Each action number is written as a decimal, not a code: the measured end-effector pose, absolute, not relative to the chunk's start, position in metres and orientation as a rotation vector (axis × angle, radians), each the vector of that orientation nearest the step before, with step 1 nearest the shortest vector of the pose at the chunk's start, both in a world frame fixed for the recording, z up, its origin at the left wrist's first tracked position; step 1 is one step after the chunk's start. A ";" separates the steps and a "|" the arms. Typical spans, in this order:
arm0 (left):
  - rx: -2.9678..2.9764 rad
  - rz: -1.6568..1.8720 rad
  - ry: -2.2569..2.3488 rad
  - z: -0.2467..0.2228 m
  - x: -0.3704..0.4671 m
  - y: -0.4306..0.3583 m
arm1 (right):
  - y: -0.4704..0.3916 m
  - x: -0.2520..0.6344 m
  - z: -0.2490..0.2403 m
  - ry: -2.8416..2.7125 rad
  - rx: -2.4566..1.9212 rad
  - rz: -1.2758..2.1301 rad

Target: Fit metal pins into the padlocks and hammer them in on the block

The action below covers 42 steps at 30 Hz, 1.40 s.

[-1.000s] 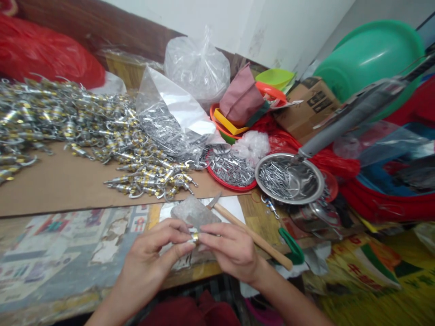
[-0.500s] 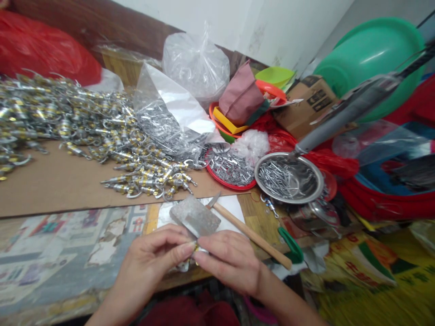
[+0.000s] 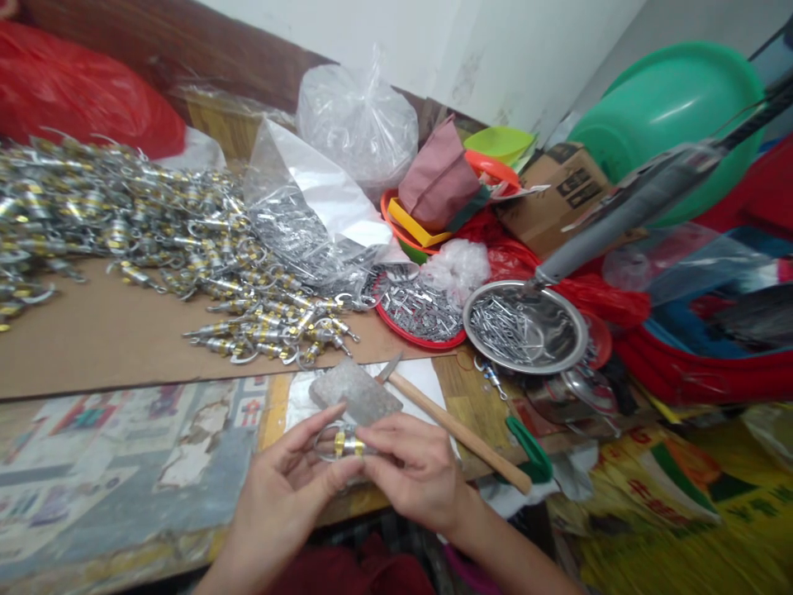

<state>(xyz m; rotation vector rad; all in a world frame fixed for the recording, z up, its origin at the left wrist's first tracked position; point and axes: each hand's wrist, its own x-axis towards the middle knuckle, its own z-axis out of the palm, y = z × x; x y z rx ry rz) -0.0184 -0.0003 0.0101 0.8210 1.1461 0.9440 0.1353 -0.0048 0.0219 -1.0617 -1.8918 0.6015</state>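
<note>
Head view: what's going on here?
A person at a workbench has a small silver-and-gold metal piece in hand: the right hand holds one end, and the left hand is cupped around the looped end. Just beyond lie a grey block and a wooden handle. Similar pieces are heaped to the left.

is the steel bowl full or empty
Partly full: thin metal pieces lie heaped toward the left of the steel bowl, while shiny inner wall shows bare toward the right.
</note>
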 end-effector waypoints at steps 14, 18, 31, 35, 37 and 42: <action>0.877 0.937 1.023 0.015 -0.017 0.018 | 0.158 0.228 0.001 -2.068 -2.176 0.020; 0.820 0.899 1.024 0.011 -0.020 0.020 | 0.160 0.228 -0.005 -2.082 -2.135 0.004; 0.704 0.965 0.969 0.001 -0.021 0.023 | 0.046 0.165 0.025 -2.199 -1.205 0.399; 0.694 0.982 0.955 0.002 -0.021 0.023 | 0.021 0.140 0.023 -2.258 -1.088 0.337; 0.689 0.984 0.951 0.001 -0.020 0.023 | 0.020 0.140 0.026 -2.309 -1.151 0.332; 0.706 0.993 0.931 -0.001 -0.020 0.022 | 0.027 0.147 0.040 -2.434 -1.265 0.436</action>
